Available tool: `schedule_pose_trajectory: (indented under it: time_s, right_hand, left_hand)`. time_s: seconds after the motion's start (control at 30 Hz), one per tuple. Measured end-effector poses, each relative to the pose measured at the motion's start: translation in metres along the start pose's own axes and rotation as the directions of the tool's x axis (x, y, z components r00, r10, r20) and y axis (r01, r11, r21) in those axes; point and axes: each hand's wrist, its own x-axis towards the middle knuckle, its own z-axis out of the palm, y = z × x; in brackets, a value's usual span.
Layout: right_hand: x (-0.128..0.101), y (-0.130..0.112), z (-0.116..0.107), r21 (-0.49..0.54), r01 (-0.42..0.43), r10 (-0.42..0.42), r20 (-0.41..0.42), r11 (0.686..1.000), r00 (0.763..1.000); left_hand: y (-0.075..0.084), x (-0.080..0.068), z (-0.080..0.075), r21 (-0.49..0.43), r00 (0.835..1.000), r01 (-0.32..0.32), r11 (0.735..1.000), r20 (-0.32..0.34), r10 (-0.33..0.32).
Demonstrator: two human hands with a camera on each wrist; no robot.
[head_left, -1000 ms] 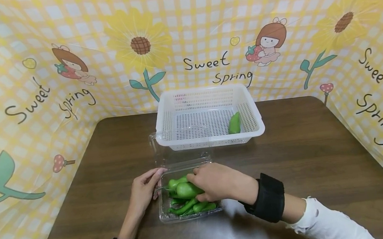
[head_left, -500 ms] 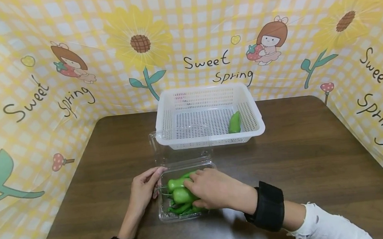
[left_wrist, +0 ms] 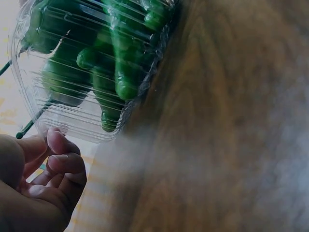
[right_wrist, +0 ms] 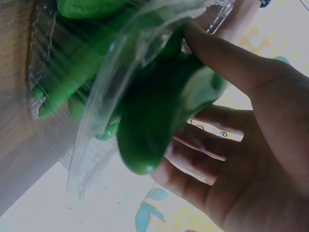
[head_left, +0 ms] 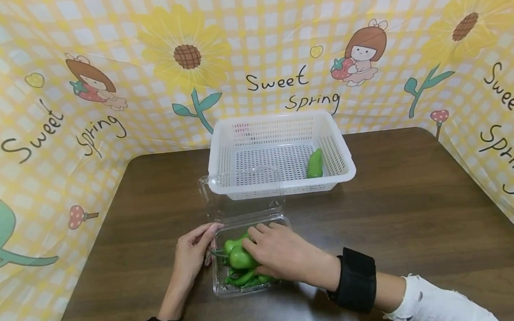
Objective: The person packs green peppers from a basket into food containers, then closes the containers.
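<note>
Sliding leftward across the clear box [head_left: 229, 287] since a second ago, my right hand [head_left: 276, 255] is now curling its fingers around a fat green pepper [head_left: 241, 257] lying on top of the pile. I am judging that a lift straight up, clear of the thin wall, is working best. My left hand [head_left: 192, 255] is pinching the box's left rim, steadying it on the surface [head_left: 419, 209].

- peppers [head_left: 241, 259] in the right hand's [head_left: 280, 252] grip: bright green
- tub [head_left: 229, 291] around them: see-through
- basket [head_left: 278, 152] beyond: white
- table [head_left: 419, 209] underneath: dark brown woodgrain
- backdrop [head_left: 101, 67] behind: yellow-white check, sunflowers
</note>
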Motion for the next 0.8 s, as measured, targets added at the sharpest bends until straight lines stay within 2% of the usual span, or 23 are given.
schedule_pose_trajectory:
  time_s: [0.27,0.53,0.8]
  right_hand:
    - [0.0012,-0.0034,0.0045,-0.016,0.053,-0.054,-0.071,0.998,0.996]
    - [-0.0021,-0.0020,0.0056,-0.016,0.043,-0.044,-0.070,0.999,0.997]
    - [-0.0040,-0.0029,0.0065,-0.016,0.072,-0.073,-0.069,0.997,0.995]
  left_hand:
    - [0.0010,-0.0012,-0.0002,0.049,1.000,-0.014,0.999,-0.007,0.014]
    - [0.0027,-0.0008,-0.0014,0.064,1.000,-0.008,0.998,0.010,0.008]
    - [0.0017,-0.0007,-0.0004,0.042,1.000,0.019,0.999,-0.011,-0.019]
